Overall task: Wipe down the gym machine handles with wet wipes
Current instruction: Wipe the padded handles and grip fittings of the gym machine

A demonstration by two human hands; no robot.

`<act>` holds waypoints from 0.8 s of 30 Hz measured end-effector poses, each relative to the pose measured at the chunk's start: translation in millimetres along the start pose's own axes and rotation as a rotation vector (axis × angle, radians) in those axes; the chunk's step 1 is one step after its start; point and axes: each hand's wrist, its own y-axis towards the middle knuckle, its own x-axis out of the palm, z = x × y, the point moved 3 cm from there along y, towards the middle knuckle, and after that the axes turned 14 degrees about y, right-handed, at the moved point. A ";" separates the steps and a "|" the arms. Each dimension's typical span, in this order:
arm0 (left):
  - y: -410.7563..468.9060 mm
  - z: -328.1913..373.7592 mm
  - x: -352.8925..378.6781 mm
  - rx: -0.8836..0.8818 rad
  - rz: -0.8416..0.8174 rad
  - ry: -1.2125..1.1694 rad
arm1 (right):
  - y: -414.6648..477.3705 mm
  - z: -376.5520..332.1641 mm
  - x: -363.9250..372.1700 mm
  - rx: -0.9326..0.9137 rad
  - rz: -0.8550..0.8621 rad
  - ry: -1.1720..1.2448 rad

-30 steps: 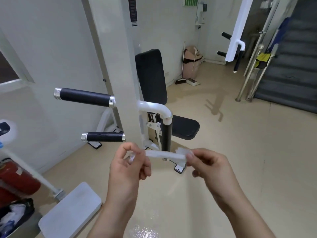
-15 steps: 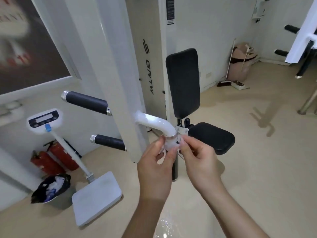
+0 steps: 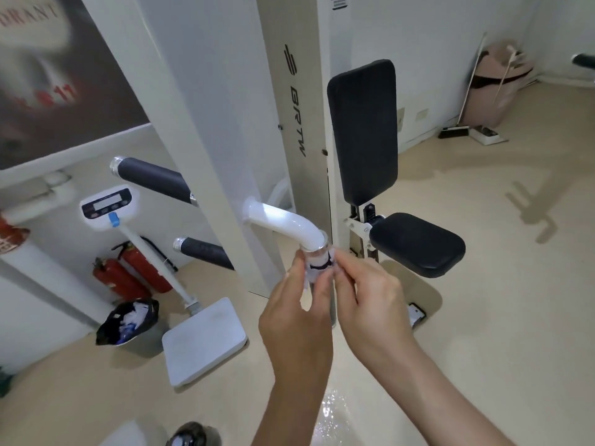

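Thin, crumpled white wet wipe point(image 3: 309, 275) wrapped round the top of the vertical black handle point(image 3: 318, 267), just below the chrome collar point(image 3: 317, 248) of a glossy white bent tube point(image 3: 283, 222). Pinched there from both sides by left hand point(image 3: 296, 320) and right hand point(image 3: 370, 307), fingertips curled. Behind: two matte black cylindrical grips point(image 3: 154, 178), two rounded black pads point(image 3: 363, 130), two red fire extinguishers point(image 3: 141, 268).

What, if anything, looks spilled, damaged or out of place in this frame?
A glossy patch on the floor at the frame's bottom edge shines like a wet spot; it may be only reflected light. Nothing else stands out.
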 end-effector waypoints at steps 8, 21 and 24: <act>11.0 8.8 9.1 0.019 -0.046 0.095 | -8.3 5.8 -0.4 0.190 -0.038 0.340; 2.0 0.9 14.0 -0.231 -0.154 -0.058 | 3.1 7.0 -15.8 0.389 -0.033 0.555; -6.8 8.3 13.8 -0.180 -0.151 0.059 | 0.4 4.4 -17.9 0.220 -0.060 0.375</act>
